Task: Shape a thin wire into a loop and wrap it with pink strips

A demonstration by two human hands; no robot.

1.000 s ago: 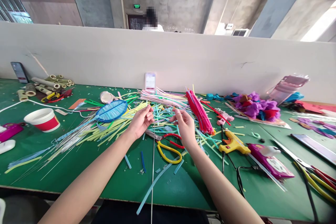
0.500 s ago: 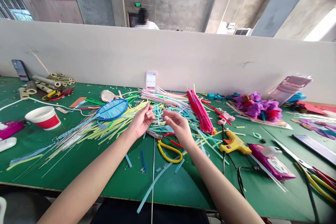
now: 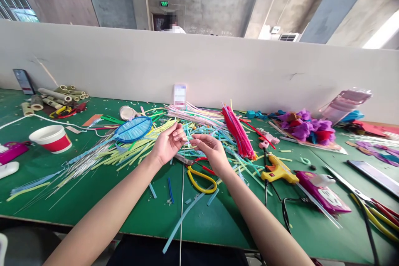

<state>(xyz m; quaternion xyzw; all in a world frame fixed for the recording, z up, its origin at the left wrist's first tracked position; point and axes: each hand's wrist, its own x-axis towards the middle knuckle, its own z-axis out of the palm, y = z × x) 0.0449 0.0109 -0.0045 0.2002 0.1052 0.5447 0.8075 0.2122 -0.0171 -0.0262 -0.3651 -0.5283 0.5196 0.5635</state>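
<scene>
My left hand [image 3: 166, 145] is closed over the middle of the table, its fingers curled. A thin metal wire [image 3: 182, 199] runs from beside its fingertips down past the table's front edge. My right hand [image 3: 212, 153] faces it, with thumb and fingertips pinched close together near the wire's upper end. Something small and pale blue-green seems to sit between the fingertips, too small to name. Just below the hands lie scissors [image 3: 202, 179] with yellow and red handles. Behind them spreads a pile of cut plastic tubes [image 3: 195, 126]. One pale blue tube [image 3: 183, 222] hangs over the edge.
A blue netted hoop [image 3: 134, 129] and a paper cup [image 3: 51, 138] are at left. To the right are a red bundle of stems [image 3: 239, 133], a yellow glue gun [image 3: 279, 169], a magenta power strip [image 3: 322, 191] and more scissors [image 3: 370, 203]. A phone [image 3: 180, 96] leans against the partition [image 3: 199, 66].
My right hand has moved slightly left and its fingers have closed to a pinch beside the left fingertips. My left hand has shifted very little.
</scene>
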